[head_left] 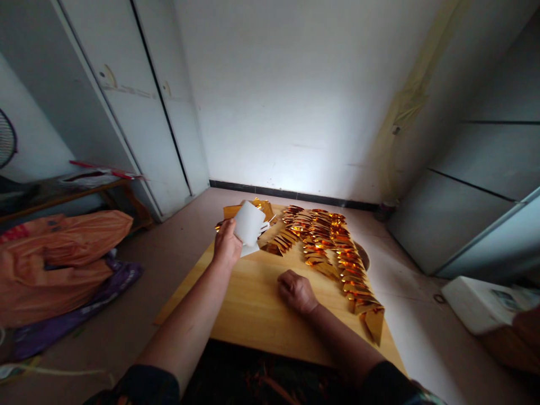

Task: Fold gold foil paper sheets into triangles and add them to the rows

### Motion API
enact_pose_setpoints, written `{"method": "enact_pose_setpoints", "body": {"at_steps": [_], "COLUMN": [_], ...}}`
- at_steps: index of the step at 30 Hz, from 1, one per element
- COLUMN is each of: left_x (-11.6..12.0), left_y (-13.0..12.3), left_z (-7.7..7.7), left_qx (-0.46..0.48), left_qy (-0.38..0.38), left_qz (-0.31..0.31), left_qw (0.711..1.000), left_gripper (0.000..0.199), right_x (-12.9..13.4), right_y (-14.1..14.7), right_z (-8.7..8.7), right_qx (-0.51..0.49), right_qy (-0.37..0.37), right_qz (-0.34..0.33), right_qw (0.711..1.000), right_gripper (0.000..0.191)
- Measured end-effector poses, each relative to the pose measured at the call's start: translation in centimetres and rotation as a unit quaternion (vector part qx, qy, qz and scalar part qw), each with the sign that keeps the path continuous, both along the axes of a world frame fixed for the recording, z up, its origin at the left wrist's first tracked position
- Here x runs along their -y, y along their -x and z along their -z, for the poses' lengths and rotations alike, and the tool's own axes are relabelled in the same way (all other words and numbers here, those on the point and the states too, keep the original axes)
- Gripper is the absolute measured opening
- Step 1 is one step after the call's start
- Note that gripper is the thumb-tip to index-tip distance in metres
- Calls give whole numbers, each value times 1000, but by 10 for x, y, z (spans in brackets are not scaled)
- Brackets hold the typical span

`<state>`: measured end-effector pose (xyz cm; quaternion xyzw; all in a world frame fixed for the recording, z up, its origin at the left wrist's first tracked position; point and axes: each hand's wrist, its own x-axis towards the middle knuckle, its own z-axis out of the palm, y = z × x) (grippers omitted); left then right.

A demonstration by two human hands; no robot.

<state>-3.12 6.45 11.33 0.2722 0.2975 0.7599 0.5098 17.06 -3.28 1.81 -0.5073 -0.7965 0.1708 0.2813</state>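
Observation:
A white cup-shaped object (250, 223) with what looks like a handle on its right side is tilted above the far left part of the wooden table (248, 304). My left hand (228, 243) grips it at its lower left. Below it, a pale flat piece (250, 250) shows on the tabletop. My right hand (297, 291) rests near the table's middle with its fingers curled; whether anything is in them is hidden. Rows of folded shiny gold pieces (323, 236) cover the far right of the table and run down its right edge. More gold material (265, 209) lies behind the cup.
Orange and purple bags (63, 264) lie at the left beside a low wooden bench (122, 197). Grey cabinets (126, 112) stand behind them. On the right are a large grey appliance (468, 185) and a white box (476, 304). A fan (6, 138) shows at the left edge.

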Motion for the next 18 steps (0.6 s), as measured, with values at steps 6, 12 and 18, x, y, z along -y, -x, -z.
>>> {"method": "enact_pose_setpoints", "body": {"at_steps": [6,12,18], "left_x": [32,62,84], "left_y": [-40,-61,-64], "left_z": [28,35,46], "left_qx": [68,59,53], "left_qy": [124,113,122], "left_qz": [39,91,151], "left_qw": [989,988,979], "left_gripper": [35,40,37], "right_x": [16,15,21], "right_y": [28,36,29], "right_z": [-14,-21,-34], "right_qx": [-233,-366,-559], "right_qy": [119,188,222], "right_qz": [-65,-32,9], "right_qw": [963,911,799], "right_gripper": [19,44,53]}}
